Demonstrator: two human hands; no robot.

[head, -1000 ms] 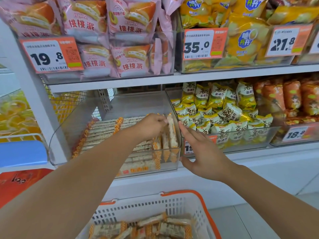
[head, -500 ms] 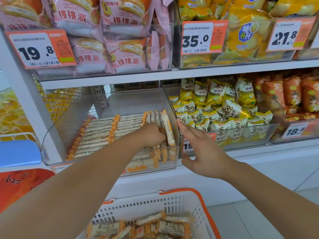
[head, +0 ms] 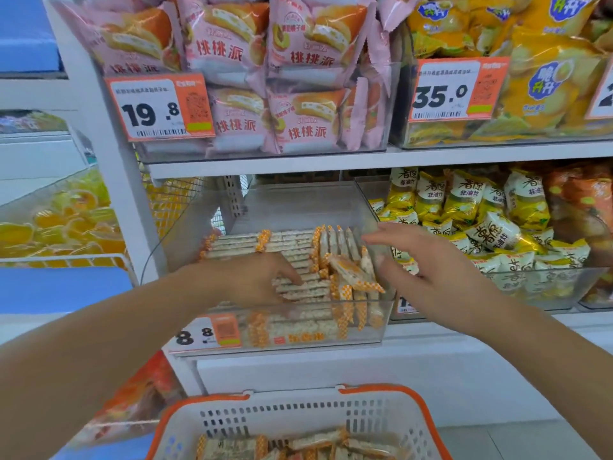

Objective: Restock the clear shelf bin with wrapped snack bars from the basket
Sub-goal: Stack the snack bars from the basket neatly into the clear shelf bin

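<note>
Bright, even, nearly shadowless store light; soft motion blur throughout, with wide-angle bending at the edges.

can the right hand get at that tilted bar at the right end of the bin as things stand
Probably yes. The right hand is open just beside the tilted bar, which sticks up above the clear bin. The left hand rests on the flat bars, not between them.
</note>
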